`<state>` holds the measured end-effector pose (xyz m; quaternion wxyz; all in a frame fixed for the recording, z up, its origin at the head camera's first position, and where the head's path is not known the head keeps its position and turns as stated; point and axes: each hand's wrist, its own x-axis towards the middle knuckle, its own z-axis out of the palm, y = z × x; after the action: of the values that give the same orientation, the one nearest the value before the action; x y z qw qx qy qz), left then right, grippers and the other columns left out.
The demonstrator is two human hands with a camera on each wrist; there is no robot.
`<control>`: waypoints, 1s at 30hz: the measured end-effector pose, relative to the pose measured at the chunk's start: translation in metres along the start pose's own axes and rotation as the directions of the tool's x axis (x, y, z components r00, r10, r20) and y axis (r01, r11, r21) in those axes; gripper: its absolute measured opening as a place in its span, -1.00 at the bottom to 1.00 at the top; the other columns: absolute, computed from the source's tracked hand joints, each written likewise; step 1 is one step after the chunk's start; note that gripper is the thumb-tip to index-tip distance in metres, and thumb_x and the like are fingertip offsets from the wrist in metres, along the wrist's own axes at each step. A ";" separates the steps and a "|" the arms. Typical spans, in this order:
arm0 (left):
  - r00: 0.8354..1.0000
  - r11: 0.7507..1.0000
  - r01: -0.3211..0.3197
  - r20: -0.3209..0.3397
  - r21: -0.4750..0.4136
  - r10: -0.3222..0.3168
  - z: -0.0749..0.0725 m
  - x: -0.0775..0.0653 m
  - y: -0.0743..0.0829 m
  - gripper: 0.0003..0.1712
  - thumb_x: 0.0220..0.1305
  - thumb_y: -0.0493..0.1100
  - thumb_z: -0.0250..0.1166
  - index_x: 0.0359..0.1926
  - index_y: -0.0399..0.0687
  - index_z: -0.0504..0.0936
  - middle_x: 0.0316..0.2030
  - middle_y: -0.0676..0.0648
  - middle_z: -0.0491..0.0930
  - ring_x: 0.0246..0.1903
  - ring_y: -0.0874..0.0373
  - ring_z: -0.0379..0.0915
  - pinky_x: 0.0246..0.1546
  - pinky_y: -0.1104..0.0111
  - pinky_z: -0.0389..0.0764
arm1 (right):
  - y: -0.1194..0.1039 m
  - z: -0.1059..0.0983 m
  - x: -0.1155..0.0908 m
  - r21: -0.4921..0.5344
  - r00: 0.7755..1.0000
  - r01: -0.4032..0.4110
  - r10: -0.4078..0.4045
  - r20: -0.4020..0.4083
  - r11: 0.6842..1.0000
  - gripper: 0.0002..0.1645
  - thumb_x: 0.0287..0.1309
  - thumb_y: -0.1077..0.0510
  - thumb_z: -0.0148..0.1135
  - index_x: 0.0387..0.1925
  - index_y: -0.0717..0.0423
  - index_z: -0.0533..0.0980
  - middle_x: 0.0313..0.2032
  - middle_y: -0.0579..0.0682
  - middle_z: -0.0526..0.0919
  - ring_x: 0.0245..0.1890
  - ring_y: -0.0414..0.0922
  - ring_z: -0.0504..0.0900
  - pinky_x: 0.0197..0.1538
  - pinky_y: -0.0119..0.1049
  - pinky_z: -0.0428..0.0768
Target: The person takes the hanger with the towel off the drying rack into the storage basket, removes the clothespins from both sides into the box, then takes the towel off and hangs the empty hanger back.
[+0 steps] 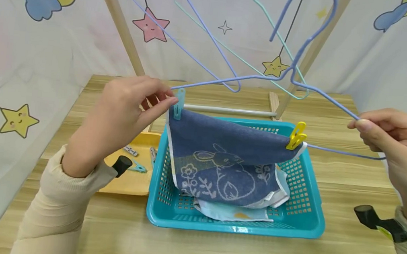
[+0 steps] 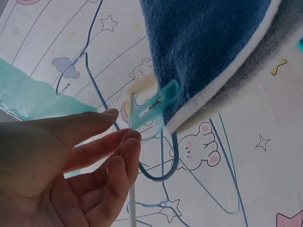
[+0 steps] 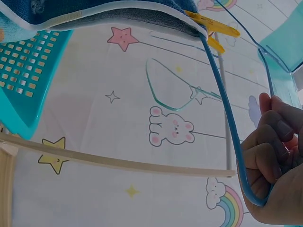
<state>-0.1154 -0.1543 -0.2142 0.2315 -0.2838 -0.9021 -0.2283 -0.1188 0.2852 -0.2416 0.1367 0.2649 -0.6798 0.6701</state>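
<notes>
A blue clothes hanger [image 1: 266, 77] is held up in front of me. My right hand [image 1: 398, 144] pinches its sloping right arm near the end. Over its lower bar hangs a dark blue towel [image 1: 224, 141] with a white rabbit pattern and white edging. A light blue clothespin [image 1: 178, 104] clips the towel's left corner and a yellow clothespin [image 1: 297, 136] its right corner. My left hand [image 1: 125, 108] is at the light blue clothespin. In the left wrist view its thumb and fingertips stand slightly apart beside the clothespin's [image 2: 154, 104] handle end.
Below the towel is a teal basket [image 1: 234, 229] with light-coloured cloth [image 1: 225, 211] in it. Left of it, a yellow tray [image 1: 125, 186] holds several clothespins [image 1: 138, 166]. Behind hang a blue hanger [image 1: 205, 26] and a mint green hanger [image 1: 211, 35], near a wooden frame [image 1: 119, 23].
</notes>
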 end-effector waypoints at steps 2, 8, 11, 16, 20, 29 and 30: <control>1.000 0.999 0.015 -0.020 0.052 -0.014 0.005 -0.002 0.004 -0.78 0.31 -0.17 0.39 -0.10 -0.21 0.72 -0.39 -0.10 0.72 -0.49 0.07 0.62 -0.42 0.27 0.65 | -0.001 0.001 -0.001 -0.040 1.000 -0.013 0.012 -0.017 0.999 -0.83 0.29 0.59 0.02 -0.25 0.63 0.56 -0.57 -0.03 0.53 -0.60 -0.20 0.18 -0.52 -0.38 0.02; 0.998 0.991 0.032 -0.054 0.130 -0.026 0.018 -0.005 0.008 -0.59 0.31 -0.14 0.40 0.12 -0.22 0.66 -0.29 -0.15 0.73 -0.47 0.04 0.67 -0.54 0.27 0.60 | -0.001 0.004 -0.003 -0.098 0.999 -0.020 0.017 -0.036 0.995 -0.83 0.30 0.55 0.06 -0.24 0.72 0.52 -0.60 -0.05 0.45 -0.60 -0.21 0.16 -0.52 -0.39 0.03; 0.998 0.985 0.023 -0.062 0.171 -0.012 0.025 -0.004 0.008 -0.52 0.33 -0.12 0.37 0.22 -0.19 0.60 -0.30 -0.15 0.72 -0.51 0.05 0.65 -0.63 0.29 0.51 | -0.003 0.006 -0.002 -0.109 0.999 -0.026 0.021 -0.043 0.994 -0.80 0.31 0.54 0.06 -0.24 0.79 0.46 -0.62 -0.06 0.40 -0.61 -0.21 0.14 -0.52 -0.40 0.02; 0.999 0.975 0.010 -0.051 0.221 0.001 0.034 -0.002 0.007 -0.53 0.42 -0.10 0.29 0.27 -0.15 0.55 -0.35 -0.15 0.72 -0.60 0.03 0.60 -0.71 0.31 0.40 | -0.001 0.003 -0.002 -0.079 0.999 -0.035 0.032 -0.035 0.996 -0.82 0.32 0.55 0.03 -0.23 0.66 0.54 -0.61 -0.06 0.43 -0.61 -0.21 0.14 -0.51 -0.40 -0.01; 0.998 0.969 0.002 -0.063 0.248 0.014 0.036 -0.002 0.007 -0.63 0.47 -0.14 0.22 0.20 -0.18 0.60 -0.32 -0.17 0.73 -0.72 0.02 0.42 -0.75 0.33 0.29 | 0.002 0.001 -0.004 -0.049 0.999 -0.040 0.038 -0.034 0.998 -0.76 0.32 0.56 0.03 -0.20 0.47 0.63 -0.57 -0.07 0.50 -0.61 -0.22 0.14 -0.51 -0.39 -0.03; 0.994 0.955 0.010 -0.107 0.295 0.023 0.035 -0.003 0.013 -0.82 0.40 -0.15 0.29 -0.08 -0.14 0.64 -0.49 -0.14 0.67 -0.82 0.03 0.20 -0.79 0.36 0.11 | 0.001 0.002 -0.004 -0.115 0.995 -0.084 0.077 -0.062 0.990 -0.76 0.32 0.52 0.06 -0.19 0.40 0.65 -0.56 -0.10 0.52 -0.59 -0.22 0.17 -0.48 -0.35 -0.03; 0.995 0.957 0.012 -0.100 0.289 0.018 0.035 -0.003 0.014 -0.83 0.39 -0.15 0.31 -0.11 -0.15 0.63 -0.48 -0.14 0.67 -0.81 0.03 0.21 -0.79 0.37 0.12 | 0.002 0.002 -0.004 -0.109 0.995 -0.083 0.076 -0.063 0.991 -0.78 0.31 0.53 0.07 -0.19 0.43 0.65 -0.56 -0.10 0.52 -0.58 -0.22 0.18 -0.48 -0.34 -0.03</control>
<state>-0.1151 -0.1263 -0.2396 0.3166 -0.2362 -0.9123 -0.1078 -0.1164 0.2841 -0.2452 0.1445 0.2096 -0.7220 0.6434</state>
